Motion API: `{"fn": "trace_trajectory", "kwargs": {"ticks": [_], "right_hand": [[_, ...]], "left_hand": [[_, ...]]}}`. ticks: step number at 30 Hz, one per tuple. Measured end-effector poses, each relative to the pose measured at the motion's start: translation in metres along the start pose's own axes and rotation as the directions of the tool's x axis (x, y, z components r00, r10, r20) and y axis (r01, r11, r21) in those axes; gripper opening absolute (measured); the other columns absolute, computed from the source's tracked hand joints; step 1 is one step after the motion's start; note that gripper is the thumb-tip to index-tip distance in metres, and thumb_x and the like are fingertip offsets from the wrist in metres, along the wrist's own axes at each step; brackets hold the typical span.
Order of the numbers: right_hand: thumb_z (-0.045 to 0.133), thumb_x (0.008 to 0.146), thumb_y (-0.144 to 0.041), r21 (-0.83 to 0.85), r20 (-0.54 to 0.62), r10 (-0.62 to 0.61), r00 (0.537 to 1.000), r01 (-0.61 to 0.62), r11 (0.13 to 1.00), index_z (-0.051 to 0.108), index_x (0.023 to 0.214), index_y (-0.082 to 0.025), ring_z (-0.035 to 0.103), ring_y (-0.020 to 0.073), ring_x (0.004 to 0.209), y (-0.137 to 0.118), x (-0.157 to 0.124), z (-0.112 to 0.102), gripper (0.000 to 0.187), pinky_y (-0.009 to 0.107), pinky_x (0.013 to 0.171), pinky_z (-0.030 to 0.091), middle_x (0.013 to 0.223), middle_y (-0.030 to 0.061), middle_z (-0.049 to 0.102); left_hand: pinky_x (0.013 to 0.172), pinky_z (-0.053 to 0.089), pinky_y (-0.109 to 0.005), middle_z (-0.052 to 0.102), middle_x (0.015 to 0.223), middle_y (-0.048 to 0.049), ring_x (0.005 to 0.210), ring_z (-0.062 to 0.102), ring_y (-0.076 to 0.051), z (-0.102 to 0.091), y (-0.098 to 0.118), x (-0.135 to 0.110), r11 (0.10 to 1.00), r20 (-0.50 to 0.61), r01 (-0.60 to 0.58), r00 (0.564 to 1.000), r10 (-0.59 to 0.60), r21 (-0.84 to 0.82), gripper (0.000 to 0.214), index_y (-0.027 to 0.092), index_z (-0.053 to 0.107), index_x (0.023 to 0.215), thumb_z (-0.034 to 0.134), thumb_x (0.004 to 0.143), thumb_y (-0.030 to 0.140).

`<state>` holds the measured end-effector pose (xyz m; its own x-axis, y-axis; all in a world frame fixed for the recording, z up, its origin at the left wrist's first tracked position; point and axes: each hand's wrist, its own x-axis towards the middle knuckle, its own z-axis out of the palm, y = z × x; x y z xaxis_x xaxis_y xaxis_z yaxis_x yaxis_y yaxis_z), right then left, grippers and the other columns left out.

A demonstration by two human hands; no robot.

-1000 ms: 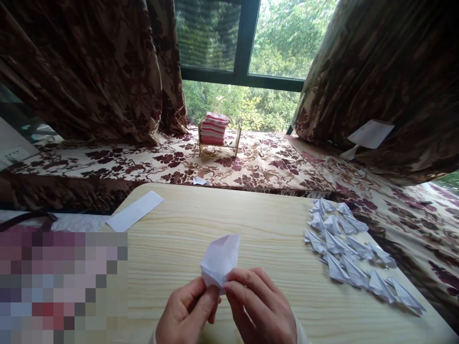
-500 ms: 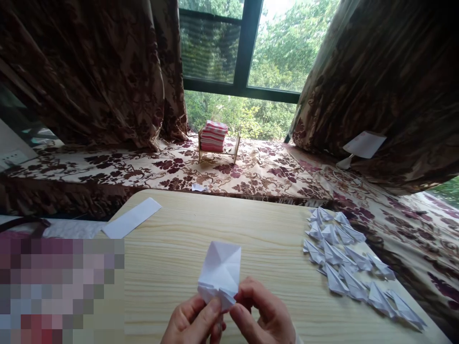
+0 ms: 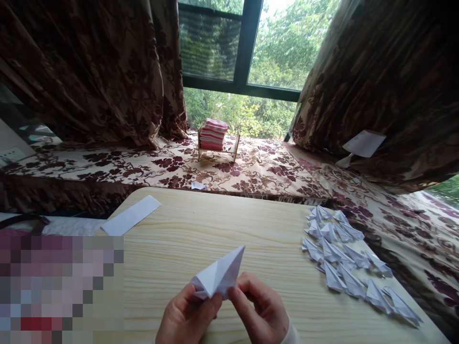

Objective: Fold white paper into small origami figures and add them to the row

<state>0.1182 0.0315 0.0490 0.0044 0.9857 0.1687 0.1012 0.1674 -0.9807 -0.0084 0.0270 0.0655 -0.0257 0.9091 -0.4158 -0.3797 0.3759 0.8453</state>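
Above the front of the wooden table point(image 3: 172, 258), a small white folded paper point(image 3: 218, 273) is held between both hands, one of its points rising toward the upper right. My left hand point(image 3: 191, 313) pinches its lower left part, thumb in front and fingers behind. At its lower right edge, my right hand point(image 3: 260, 306) is closed with thumb and forefinger on the paper. The fingertips behind the sheet are partly hidden. Over on the table's right side lie several pointed folded paper pieces point(image 3: 337, 253), set close together in rows.
A flat stack of white paper strips point(image 3: 132, 215) lies at the table's left edge. Beyond the table, a cloth-covered sill point(image 3: 150, 165) carries a little rack point(image 3: 233, 152) with folded striped cloths point(image 3: 213, 134), a paper scrap point(image 3: 198, 185) and a white lamp point(image 3: 364, 143).
The paper has gone from an upright, open squarish face to a pointed shape leaning right. Both hands still grip it, with the right fingers slightly higher.
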Motion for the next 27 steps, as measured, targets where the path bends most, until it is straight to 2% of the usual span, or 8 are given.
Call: {"fn": "trace_trajectory", "kwargs": {"ticks": [8,10,13,16,18,21,23,27], "right_hand": [[0.049,0.077,-0.047,0.067,0.066,0.186,0.980,-0.191,0.979,0.047,0.052,-0.017,0.037,0.0095,0.049,-0.014,0.009,-0.006,0.039,0.022,0.048,0.030,0.050,-0.0031,0.041],[0.051,0.076,-0.047,0.050,0.028,0.213,0.977,-0.214,0.976,0.046,0.051,-0.017,0.035,0.0090,0.048,-0.013,0.009,-0.005,0.039,0.021,0.047,0.029,0.048,-0.0039,0.039],[0.053,0.075,-0.045,0.008,-0.062,0.223,0.973,-0.223,0.975,0.048,0.050,-0.017,0.033,0.0087,0.047,-0.009,0.007,-0.005,0.037,0.022,0.046,0.028,0.047,-0.0044,0.038],[0.053,0.075,-0.042,-0.032,-0.101,0.193,0.976,-0.197,0.980,0.050,0.051,-0.017,0.034,0.0089,0.046,-0.005,0.006,-0.004,0.035,0.022,0.046,0.028,0.047,-0.0040,0.039],[0.052,0.076,-0.040,-0.065,-0.112,0.148,0.983,-0.156,0.986,0.051,0.052,-0.017,0.035,0.0090,0.046,-0.002,0.005,-0.004,0.033,0.022,0.045,0.028,0.047,-0.0037,0.040],[0.051,0.078,-0.038,-0.102,-0.120,0.067,0.991,-0.080,0.992,0.051,0.054,-0.018,0.036,0.0091,0.046,0.000,0.003,-0.002,0.031,0.022,0.045,0.029,0.049,-0.0031,0.041],[0.050,0.079,-0.036,-0.104,-0.112,0.031,0.993,-0.042,0.994,0.050,0.054,-0.018,0.036,0.0092,0.046,0.000,0.003,-0.001,0.031,0.022,0.045,0.029,0.050,-0.0030,0.041],[0.049,0.080,-0.032,-0.079,-0.069,-0.025,0.997,0.020,0.997,0.046,0.054,-0.018,0.036,0.0091,0.048,-0.002,0.003,-0.002,0.030,0.023,0.046,0.029,0.051,-0.0030,0.041]], "left_hand": [[0.061,0.042,-0.023,0.048,0.041,0.0047,0.045,0.039,-0.006,-0.009,-0.004,0.004,0.989,0.129,0.148,0.981,-0.143,-0.027,0.028,0.015,0.068,0.064,0.074,0.056,0.041],[0.059,0.042,-0.022,0.050,0.043,0.0038,0.046,0.042,-0.006,-0.009,-0.004,0.003,0.992,0.122,0.123,0.985,-0.119,-0.024,0.027,0.015,0.066,0.062,0.073,0.058,0.040],[0.060,0.043,-0.021,0.062,0.065,0.0014,0.060,0.052,-0.011,-0.009,-0.004,0.001,0.996,0.003,-0.065,0.998,0.065,0.056,0.031,0.020,0.063,0.085,0.071,0.061,0.037],[0.075,0.044,-0.026,0.063,0.092,-0.0001,0.074,0.056,-0.014,-0.010,0.000,-0.003,0.906,-0.089,-0.339,0.924,0.371,0.253,0.047,0.028,0.051,0.110,0.068,0.066,0.029],[0.081,0.042,-0.028,0.060,0.101,-0.0021,0.078,0.056,-0.015,-0.010,0.005,-0.004,0.756,-0.008,-0.493,0.836,0.549,0.431,0.046,0.029,0.052,0.112,0.065,0.068,0.024],[0.083,0.041,-0.029,0.059,0.102,-0.0048,0.089,0.054,-0.020,-0.009,0.013,-0.004,0.580,0.172,-0.604,0.758,0.629,0.547,0.029,0.027,0.063,0.098,0.059,0.071,0.019],[0.086,0.040,-0.029,0.058,0.104,-0.0056,0.098,0.052,-0.022,-0.008,0.016,-0.002,0.562,0.212,-0.604,0.765,0.608,0.565,0.020,0.026,0.066,0.087,0.058,0.070,0.018],[0.083,0.043,-0.030,0.052,0.116,-0.0072,0.109,0.047,-0.025,-0.012,0.016,0.003,0.678,0.234,-0.499,0.863,0.448,0.540,0.021,0.024,0.062,0.087,0.060,0.067,0.017]]}}
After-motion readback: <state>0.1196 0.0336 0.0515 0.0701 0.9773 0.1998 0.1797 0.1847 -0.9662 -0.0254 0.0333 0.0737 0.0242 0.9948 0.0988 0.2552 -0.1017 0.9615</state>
